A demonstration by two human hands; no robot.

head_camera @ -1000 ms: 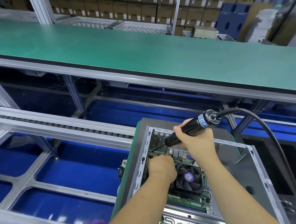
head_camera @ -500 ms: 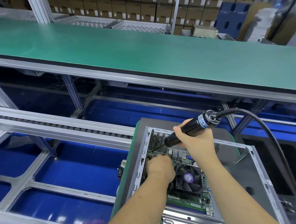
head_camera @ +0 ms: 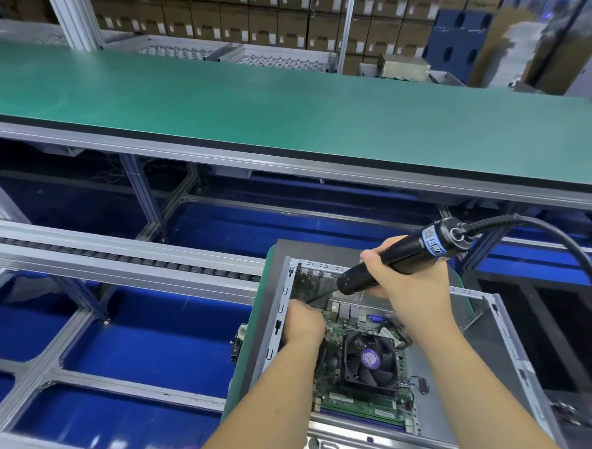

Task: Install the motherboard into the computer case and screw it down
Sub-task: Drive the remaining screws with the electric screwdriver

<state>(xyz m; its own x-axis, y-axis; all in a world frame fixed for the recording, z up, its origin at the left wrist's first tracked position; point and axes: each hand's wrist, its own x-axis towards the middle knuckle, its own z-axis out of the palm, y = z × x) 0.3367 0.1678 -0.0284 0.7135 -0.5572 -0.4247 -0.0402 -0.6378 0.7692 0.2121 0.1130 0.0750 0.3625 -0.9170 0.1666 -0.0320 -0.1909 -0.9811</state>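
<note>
A long matte green bench (head_camera: pixel 282 122) crosses a room stacked with brown cartons (head_camera: pixel 243 21), above a ribbed aluminium conveyor rail (head_camera: pixel 118 257). Nearer, the grey sheet-metal case (head_camera: pixel 513 343) holds the green motherboard (head_camera: pixel 362 406) with its black fan (head_camera: pixel 370 357). The right hand (head_camera: pixel 411 283) wraps its fingers round a black corded screwdriver (head_camera: pixel 392 257); the left hand (head_camera: pixel 303 321) curls at the bit tip, its fingers hidden.

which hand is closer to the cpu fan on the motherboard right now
Left. The left hand sits inside the case right beside the CPU fan, at its upper-left corner. The right hand grips the electric screwdriver higher up, beyond the fan's far edge.
</note>
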